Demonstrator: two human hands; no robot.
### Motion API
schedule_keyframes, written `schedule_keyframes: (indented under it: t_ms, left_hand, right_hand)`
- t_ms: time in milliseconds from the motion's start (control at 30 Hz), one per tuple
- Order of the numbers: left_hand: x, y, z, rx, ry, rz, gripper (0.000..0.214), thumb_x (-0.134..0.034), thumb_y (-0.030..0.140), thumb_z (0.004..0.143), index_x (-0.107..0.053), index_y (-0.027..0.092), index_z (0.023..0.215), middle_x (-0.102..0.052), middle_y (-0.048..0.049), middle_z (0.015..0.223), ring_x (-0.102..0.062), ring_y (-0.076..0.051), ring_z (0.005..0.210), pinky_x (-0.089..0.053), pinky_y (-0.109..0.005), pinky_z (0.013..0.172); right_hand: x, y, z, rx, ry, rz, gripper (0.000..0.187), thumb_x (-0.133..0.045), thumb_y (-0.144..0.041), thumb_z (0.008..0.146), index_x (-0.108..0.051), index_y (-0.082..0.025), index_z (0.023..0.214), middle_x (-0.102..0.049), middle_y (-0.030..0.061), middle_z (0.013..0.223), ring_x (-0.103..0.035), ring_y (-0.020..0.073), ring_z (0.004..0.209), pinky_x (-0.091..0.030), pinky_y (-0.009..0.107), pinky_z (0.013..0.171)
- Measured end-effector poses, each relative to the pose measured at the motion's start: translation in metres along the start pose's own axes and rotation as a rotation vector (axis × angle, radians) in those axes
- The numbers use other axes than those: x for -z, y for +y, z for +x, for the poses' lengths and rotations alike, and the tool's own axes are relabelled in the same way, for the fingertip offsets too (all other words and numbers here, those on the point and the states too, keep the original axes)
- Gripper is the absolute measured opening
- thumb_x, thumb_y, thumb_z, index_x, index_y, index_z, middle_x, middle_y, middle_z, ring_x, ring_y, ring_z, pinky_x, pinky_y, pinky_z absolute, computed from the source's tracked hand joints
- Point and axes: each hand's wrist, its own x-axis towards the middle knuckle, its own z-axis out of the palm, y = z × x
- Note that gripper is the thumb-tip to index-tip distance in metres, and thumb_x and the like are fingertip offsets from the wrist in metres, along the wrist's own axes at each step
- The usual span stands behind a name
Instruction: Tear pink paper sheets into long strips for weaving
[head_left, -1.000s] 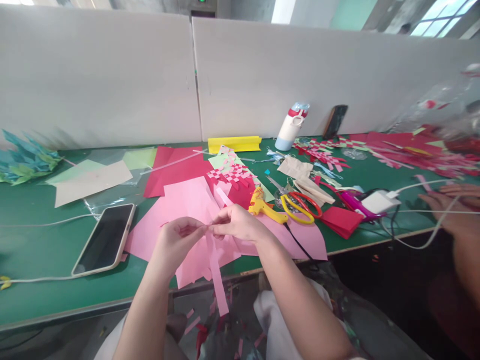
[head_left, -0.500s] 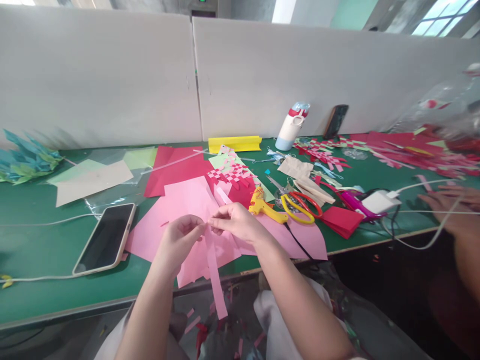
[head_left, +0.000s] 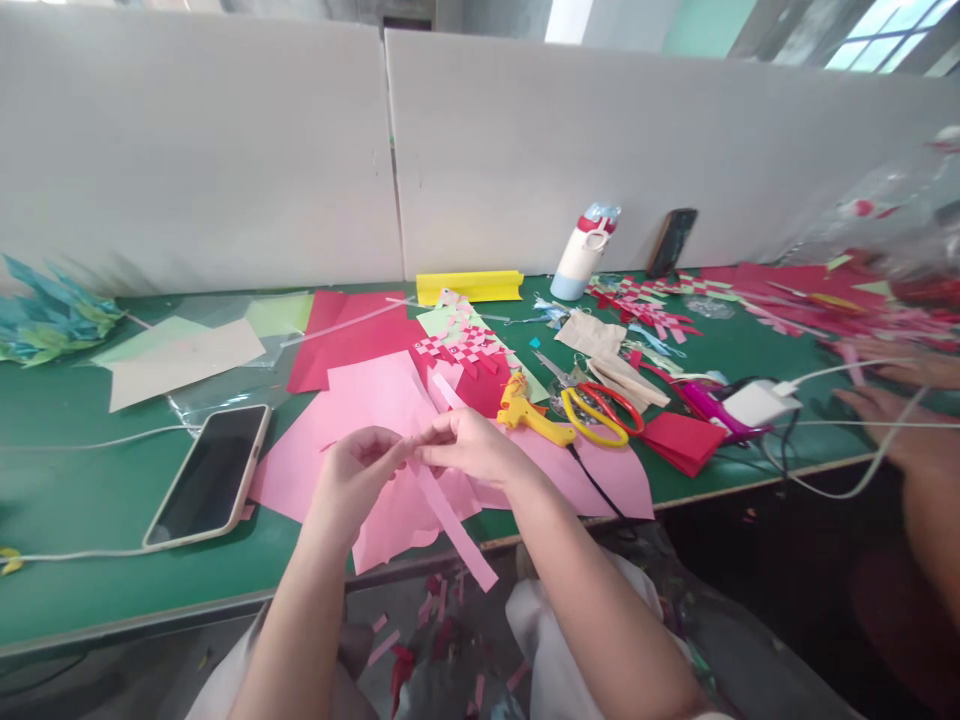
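Observation:
A long pink paper strip [head_left: 457, 530] hangs from between my fingertips, its loose end slanting down to the right past the table edge. My left hand [head_left: 367, 465] pinches it at the upper end. My right hand [head_left: 461, 445] pinches the same end, and the fingertips of both hands meet there. Under my hands lie large pink paper sheets [head_left: 375, 385]. Just beyond my right hand is a yellow glue gun [head_left: 529, 418], with scissors [head_left: 596, 413] with yellow and red handles beside it. Woven red and pink paper pieces [head_left: 469, 345] rest farther back.
A phone [head_left: 210, 478] lies to the left. Toward the back stand a yellow folded strip [head_left: 470, 288] and a white bottle [head_left: 585, 255]. At right are a white charger [head_left: 761, 405] with cables and another person's hands [head_left: 892, 420]. A grey partition [head_left: 600, 150] closes off the back.
The strip's loose end has swung up and to the right. My hands stay together in nearly the same place. At the right, the other person's hands have shifted.

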Motion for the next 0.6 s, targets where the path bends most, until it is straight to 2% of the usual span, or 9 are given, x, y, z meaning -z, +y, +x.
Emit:
schedule_keyframes:
  t_ms: [233, 467, 600]
  left_hand:
    - [0.005, -0.004, 0.005, -0.113, 0.161, -0.147, 0.018, -0.07, 0.033, 0.072, -0.062, 0.017, 0.067, -0.06, 0.0006, 0.063, -0.053, -0.01, 0.06, -0.042, -0.022, 0.055]
    - [0.018, -0.003, 0.009, -0.057, 0.328, -0.32, 0.023, -0.077, 0.034, 0.064, -0.062, 0.017, 0.071, -0.057, 0.0031, 0.06, -0.054, -0.008, 0.055, -0.041, -0.019, 0.051]
    - [0.023, 0.0, 0.009, -0.036, 0.379, -0.347, 0.025, -0.077, 0.034, 0.062, -0.063, 0.015, 0.071, -0.058, 0.003, 0.059, -0.055, -0.007, 0.053, -0.042, -0.017, 0.05]
  right_hand:
    - [0.0, -0.003, -0.003, -0.001, -0.038, -0.035, 0.023, -0.075, -0.033, 0.068, -0.071, -0.014, 0.08, -0.067, 0.0024, 0.073, -0.06, 0.0115, 0.066, -0.048, 0.023, 0.065]
    - [0.006, -0.006, -0.004, -0.04, 0.017, -0.12, 0.02, -0.073, -0.032, 0.07, -0.071, -0.016, 0.082, -0.07, 0.0025, 0.077, -0.06, 0.0113, 0.066, -0.045, 0.021, 0.059]
    - [0.011, -0.002, -0.004, -0.007, 0.017, -0.121, 0.022, -0.073, -0.033, 0.07, -0.071, -0.016, 0.084, -0.071, 0.0036, 0.081, -0.063, 0.0122, 0.072, -0.047, 0.023, 0.067]
